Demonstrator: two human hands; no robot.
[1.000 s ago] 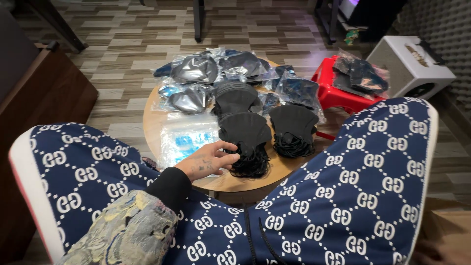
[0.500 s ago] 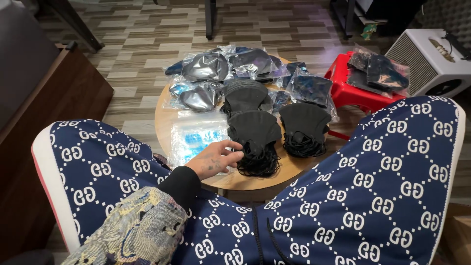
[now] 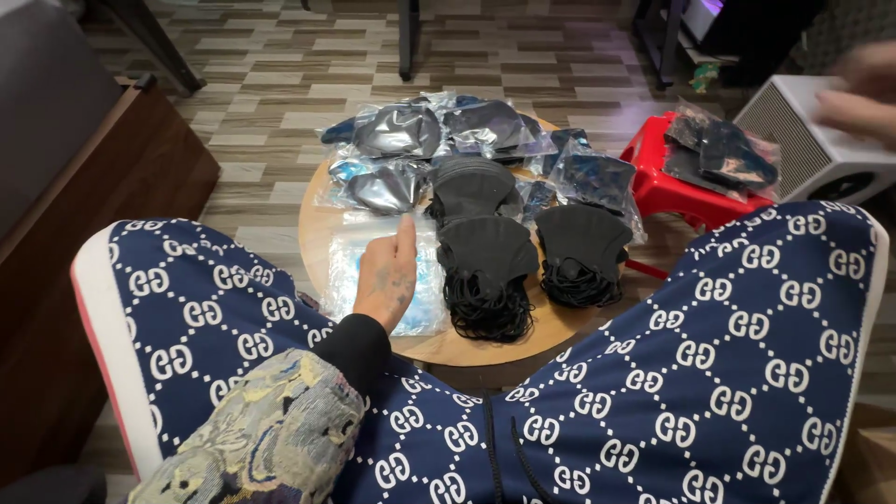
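Black stacks: three piles of black fabric face masks sit on the small round wooden table (image 3: 485,350), ear loops hanging toward the wearer. The nearest stack of black masks (image 3: 487,275) lies just right of the left hand; a second stack (image 3: 581,252) is beside it, and a third stack (image 3: 471,187) lies behind.
Left hand: the left hand (image 3: 385,278) hovers over or rests on a clear plastic bag with blue contents (image 3: 345,266), fingers extended and held together, pointing away from the body. It grips nothing.
Right hand: a blurred hand (image 3: 854,98) shows at the upper right edge, near the white boxy appliance (image 3: 812,140); whether it holds anything cannot be told.
Packed goods: sealed clear bags of dark masks (image 3: 439,131) crowd the far half of the table, and more lie on the red plastic stool (image 3: 677,187).
Step in hand: judging by the layout, this looks like a reach toward the clear bags, between picks.
Next move calls for: probably separating one thin bag from the pile with the fingertips, without dragging the neighbouring mask stack.
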